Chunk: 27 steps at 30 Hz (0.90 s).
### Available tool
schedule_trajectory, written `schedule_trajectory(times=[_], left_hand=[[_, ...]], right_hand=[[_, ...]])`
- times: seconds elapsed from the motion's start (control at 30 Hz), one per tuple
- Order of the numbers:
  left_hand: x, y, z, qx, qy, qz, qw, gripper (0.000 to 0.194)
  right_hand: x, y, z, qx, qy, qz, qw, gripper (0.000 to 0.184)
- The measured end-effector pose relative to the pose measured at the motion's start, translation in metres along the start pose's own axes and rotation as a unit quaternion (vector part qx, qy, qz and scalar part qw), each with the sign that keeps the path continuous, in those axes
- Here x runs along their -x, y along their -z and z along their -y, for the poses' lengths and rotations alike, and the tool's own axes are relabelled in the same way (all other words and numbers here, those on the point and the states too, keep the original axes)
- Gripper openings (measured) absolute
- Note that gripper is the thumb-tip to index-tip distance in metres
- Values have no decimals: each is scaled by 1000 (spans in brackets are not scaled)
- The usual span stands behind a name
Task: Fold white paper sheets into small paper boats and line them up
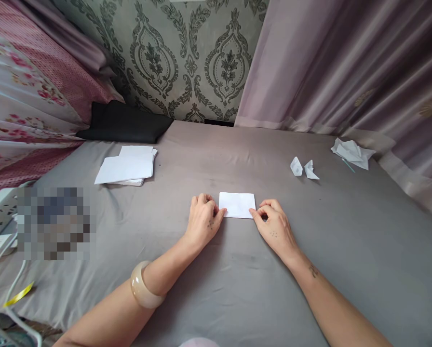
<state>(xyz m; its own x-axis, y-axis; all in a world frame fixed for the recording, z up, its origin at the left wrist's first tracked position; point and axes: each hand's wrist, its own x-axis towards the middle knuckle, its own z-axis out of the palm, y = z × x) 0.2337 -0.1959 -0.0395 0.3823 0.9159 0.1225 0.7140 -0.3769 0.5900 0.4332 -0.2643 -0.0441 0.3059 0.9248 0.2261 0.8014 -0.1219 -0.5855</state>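
Observation:
A small white rectangle of folded paper (236, 205) lies in front of me on the grey cloth, its long sides running left to right. My left hand (204, 218) is closed at its left end, with the thumb on the lower left corner and the other fingers curled. At the opposite end, my right hand (274, 226) pinches the lower right corner between thumb and curled fingers. The fingertips are partly hidden. A pale bangle (143, 285) circles my left forearm.
A stack of white paper sheets (127, 166) sits at the back left, before a black cloth (125, 123). Two small folded paper pieces (296, 166) and crumpled white paper (353, 153) lie at the back right. A power strip (1, 212) with cables is at the left edge.

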Motion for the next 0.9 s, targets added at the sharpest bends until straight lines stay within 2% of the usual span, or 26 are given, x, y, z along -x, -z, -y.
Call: schedule_trajectory(times=[0.17,0.27,0.33,0.4,0.57,0.73,0.83,0.9], left_hand=[[0,4,-1,-53,-37,2,998,14],[2,7,-5,-98,-148,37,983,23],[3,8,-9,-124,-237,81,960,29],[5,8,-11,-141,-278,102,945,26],[1,7,-9,-155,-263,77,949,27],[-4,5,-7,-207,-309,56,927,29],[-5,8,-10,-153,-305,27,939,28],[-4,13,-14,-55,-274,3,960,27]], right_hand=[[-1,1,-1,-26,13,0,1000,20],[-1,2,-3,-48,44,14,998,7],[1,3,-4,-49,80,27,995,13],[3,5,-3,-37,118,36,992,20],[9,8,-1,6,152,59,987,24],[8,5,-2,5,156,53,986,24],[4,8,2,-20,166,18,986,19],[3,14,9,-61,163,-18,985,17]])
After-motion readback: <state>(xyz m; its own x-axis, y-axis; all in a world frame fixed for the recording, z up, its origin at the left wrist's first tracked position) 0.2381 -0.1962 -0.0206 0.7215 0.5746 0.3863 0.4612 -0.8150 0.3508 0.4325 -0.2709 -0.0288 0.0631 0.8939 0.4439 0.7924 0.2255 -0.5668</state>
